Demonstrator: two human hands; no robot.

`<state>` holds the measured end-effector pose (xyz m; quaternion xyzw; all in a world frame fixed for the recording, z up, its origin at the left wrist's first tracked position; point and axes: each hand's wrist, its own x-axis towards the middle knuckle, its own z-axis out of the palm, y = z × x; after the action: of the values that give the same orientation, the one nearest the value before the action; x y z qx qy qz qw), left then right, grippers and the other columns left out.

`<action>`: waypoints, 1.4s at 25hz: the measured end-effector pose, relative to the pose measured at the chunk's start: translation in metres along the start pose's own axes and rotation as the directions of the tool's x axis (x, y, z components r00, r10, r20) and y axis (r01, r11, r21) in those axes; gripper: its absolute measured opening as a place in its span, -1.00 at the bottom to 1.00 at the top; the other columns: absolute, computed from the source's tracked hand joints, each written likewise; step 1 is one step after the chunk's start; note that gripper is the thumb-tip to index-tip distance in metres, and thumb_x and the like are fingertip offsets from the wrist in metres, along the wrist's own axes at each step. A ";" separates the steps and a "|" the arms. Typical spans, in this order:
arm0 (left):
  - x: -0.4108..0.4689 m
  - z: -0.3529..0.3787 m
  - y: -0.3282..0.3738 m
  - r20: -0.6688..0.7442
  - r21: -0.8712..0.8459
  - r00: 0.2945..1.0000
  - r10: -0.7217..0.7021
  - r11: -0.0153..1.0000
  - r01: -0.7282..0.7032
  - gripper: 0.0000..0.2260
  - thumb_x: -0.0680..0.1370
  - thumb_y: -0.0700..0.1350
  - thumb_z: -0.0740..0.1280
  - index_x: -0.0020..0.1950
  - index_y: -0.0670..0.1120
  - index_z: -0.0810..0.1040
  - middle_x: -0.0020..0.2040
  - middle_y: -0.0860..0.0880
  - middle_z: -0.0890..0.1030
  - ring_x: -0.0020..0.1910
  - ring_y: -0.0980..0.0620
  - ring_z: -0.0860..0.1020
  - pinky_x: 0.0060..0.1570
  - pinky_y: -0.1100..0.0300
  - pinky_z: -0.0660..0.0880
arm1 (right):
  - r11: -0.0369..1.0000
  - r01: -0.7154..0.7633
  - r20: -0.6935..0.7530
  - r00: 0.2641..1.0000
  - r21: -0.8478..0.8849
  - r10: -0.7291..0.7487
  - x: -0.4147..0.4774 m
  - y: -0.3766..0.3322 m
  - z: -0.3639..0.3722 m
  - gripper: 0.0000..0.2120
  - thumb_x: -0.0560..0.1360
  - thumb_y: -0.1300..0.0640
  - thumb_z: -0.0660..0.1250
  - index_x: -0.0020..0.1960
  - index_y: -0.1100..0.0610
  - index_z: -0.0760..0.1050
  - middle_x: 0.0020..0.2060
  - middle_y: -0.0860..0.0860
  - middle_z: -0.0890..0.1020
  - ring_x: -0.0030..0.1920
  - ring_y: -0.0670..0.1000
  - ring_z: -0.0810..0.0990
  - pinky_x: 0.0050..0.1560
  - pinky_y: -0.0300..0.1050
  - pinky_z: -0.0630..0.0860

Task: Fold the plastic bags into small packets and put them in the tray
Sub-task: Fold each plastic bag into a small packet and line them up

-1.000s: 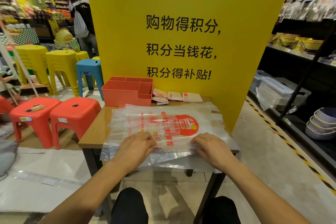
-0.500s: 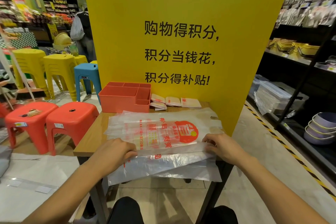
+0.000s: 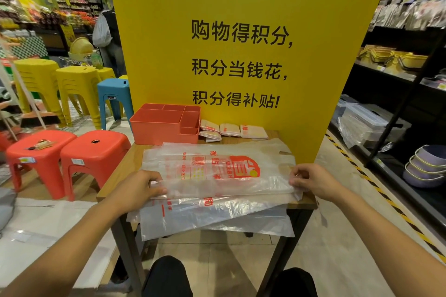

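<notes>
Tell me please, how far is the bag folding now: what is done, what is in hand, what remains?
Done: a few folded packets lie beside the tray, not in it. In hand: the left hand and right hand pinch the ends of the top bag, spread flat. Left: fold it, fold the bags under it that overhang the table edge, then move every packet into the tray.
</notes>
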<state>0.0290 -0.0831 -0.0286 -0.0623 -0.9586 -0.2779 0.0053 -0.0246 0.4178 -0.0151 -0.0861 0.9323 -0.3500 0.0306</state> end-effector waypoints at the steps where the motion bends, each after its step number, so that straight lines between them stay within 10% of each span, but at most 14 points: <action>1: 0.001 0.000 0.000 0.012 -0.019 1.000 -0.018 1.000 0.018 -0.85 0.52 0.04 0.54 -0.19 0.05 0.65 -0.28 0.08 0.65 -0.25 0.09 0.58 -0.24 0.09 0.45 | 0.999 -0.039 0.014 0.999 0.001 0.039 0.002 0.003 -0.001 -0.95 0.52 0.19 0.51 -0.04 0.08 0.66 -0.20 0.05 0.70 -0.20 0.00 0.70 -0.14 -0.12 0.67; 12: 0.010 -0.006 -0.009 -0.020 0.187 0.993 -0.115 0.975 0.116 -0.72 0.50 0.06 0.53 0.15 0.20 0.55 0.05 0.11 0.62 -0.03 0.13 0.57 -0.05 0.09 0.58 | 0.838 -0.231 -0.051 0.970 -0.494 0.237 0.012 0.028 -0.035 -0.68 0.47 0.07 0.55 0.20 -0.06 0.59 0.13 -0.04 0.63 0.10 -0.03 0.59 0.14 -0.01 0.59; 20: 0.006 0.036 0.028 -0.028 0.352 0.941 0.337 0.885 -0.306 -0.59 0.63 -0.19 0.31 0.43 0.15 0.56 0.37 0.15 0.54 0.36 0.06 0.47 0.25 0.04 0.51 | 0.748 0.456 -0.112 0.815 -0.483 -0.569 -0.021 -0.034 0.077 -0.65 0.56 0.07 0.45 0.34 -0.01 0.61 0.28 -0.09 0.65 0.26 -0.03 0.60 0.26 -0.04 0.53; 30: 0.011 0.057 0.027 -0.226 0.253 0.945 0.237 0.951 -0.178 -0.84 0.62 -0.10 0.40 0.17 0.09 0.65 0.10 0.10 0.64 0.10 0.04 0.57 -0.06 0.17 0.45 | 0.676 0.450 -0.087 0.793 -0.584 -0.603 -0.013 -0.072 0.152 -0.51 0.66 0.08 0.32 0.57 0.07 0.37 0.54 0.05 0.39 0.57 0.06 0.32 0.59 0.09 0.21; 35: 0.003 0.086 0.049 -0.145 0.392 0.881 0.450 0.844 -0.367 -0.53 0.52 -0.24 0.49 0.42 0.01 0.59 0.39 -0.01 0.60 0.39 -0.08 0.55 0.41 -0.07 0.46 | 0.703 0.474 0.052 0.846 -0.530 -0.531 -0.020 -0.070 0.169 -0.36 0.72 -0.28 -0.16 0.63 0.06 0.25 0.60 -0.01 0.27 0.62 -0.03 0.17 0.63 0.01 0.10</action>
<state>0.0343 0.0044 -0.0753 -0.2315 -0.9495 -0.0989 0.1872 0.0246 0.2604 -0.0966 -0.3235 0.9323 -0.0819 -0.1396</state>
